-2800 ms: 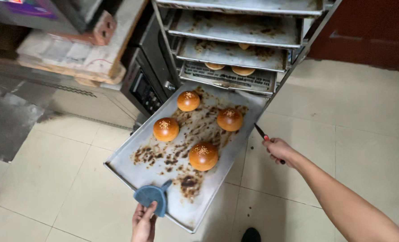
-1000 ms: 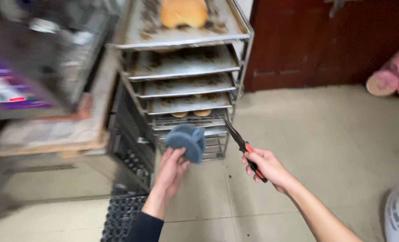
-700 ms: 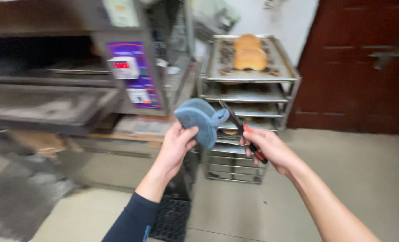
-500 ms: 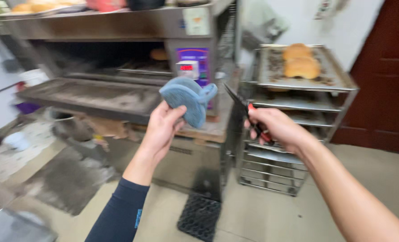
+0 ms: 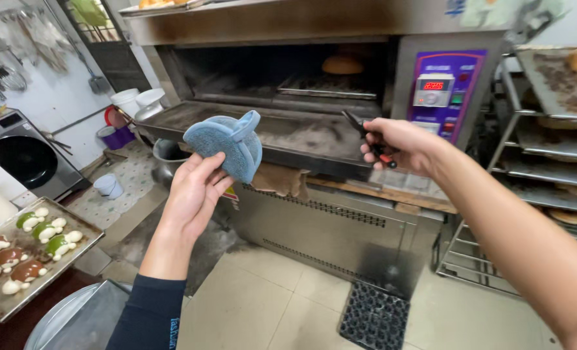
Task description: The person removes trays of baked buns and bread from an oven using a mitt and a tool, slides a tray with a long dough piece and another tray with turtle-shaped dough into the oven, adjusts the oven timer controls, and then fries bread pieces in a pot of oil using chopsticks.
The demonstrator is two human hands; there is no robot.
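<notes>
Left hand (image 5: 194, 191) up, fingers grasping the blue oven mitt (image 5: 227, 144) before the open oven door (image 5: 282, 133). At three o'clock of it, right hand (image 5: 399, 144) is clenched on black tongs (image 5: 360, 128); a bun (image 5: 342, 64) sits deep inside.

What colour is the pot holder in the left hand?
Light blue; the pot holder shows clearly in the head view.
</notes>
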